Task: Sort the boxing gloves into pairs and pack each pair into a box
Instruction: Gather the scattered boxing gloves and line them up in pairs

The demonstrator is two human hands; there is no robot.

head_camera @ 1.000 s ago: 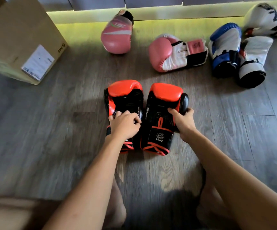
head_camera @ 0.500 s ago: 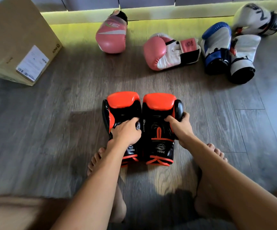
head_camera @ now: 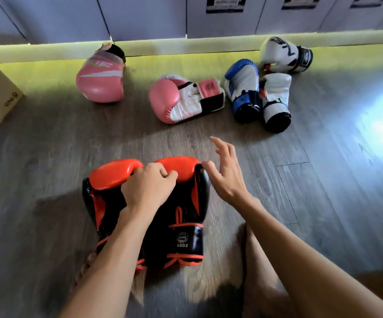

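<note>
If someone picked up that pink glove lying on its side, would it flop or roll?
The pink glove looks thickly padded, so it likely keeps its shape. Its rounded end might rock slightly, but the flat cuff probably stops rolling. The glossy surface may feel slippery.

Two bare forearms reach up from the lower edge of the frame toward its centre. The left hand (head_camera: 148, 184), knuckles up and fingers curled under, is clenched at centre frame. The right hand (head_camera: 226, 173), just right of centre, is spread and loose, palm turned leftward, fingers (head_camera: 219, 143) fanned toward the upper part of the frame. Bare feet show at the lower centre, under the arms.
</note>
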